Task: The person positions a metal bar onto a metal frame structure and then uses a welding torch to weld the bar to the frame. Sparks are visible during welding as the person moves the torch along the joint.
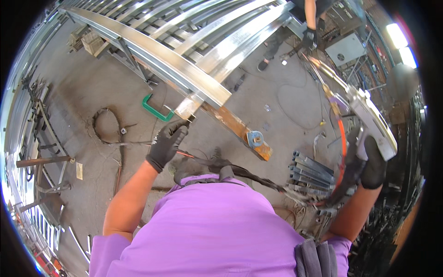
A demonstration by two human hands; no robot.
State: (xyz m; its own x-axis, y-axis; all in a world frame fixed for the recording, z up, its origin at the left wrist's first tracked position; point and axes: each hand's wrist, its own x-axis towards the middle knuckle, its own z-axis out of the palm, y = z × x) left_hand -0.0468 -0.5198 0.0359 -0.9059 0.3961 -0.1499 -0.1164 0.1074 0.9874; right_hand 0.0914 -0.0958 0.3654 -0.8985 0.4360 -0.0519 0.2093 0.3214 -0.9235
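Note:
My right hand (373, 164), in a black glove, is wrapped round the grip of a silver welding gun (371, 115). Its copper-coloured nozzle points up and left, and an orange hose (342, 147) runs alongside. My left hand (168, 143), also gloved in black, is at the near end of a shiny metal tube (190, 105). Its fingers are curled, with a small dark piece at their tips that I cannot make out. A green C-clamp (157, 110) hangs at the frame's edge just beyond this hand.
A large frame of metal tubes (152, 51) fills the upper area. A rusty bar (230, 122) with a round blue-grey fitting juts toward me. Cables (251, 174) cross in front of my body. Stacked tubes (311, 171) lie at right. Another person's gloved hand (309, 39) is at the far side.

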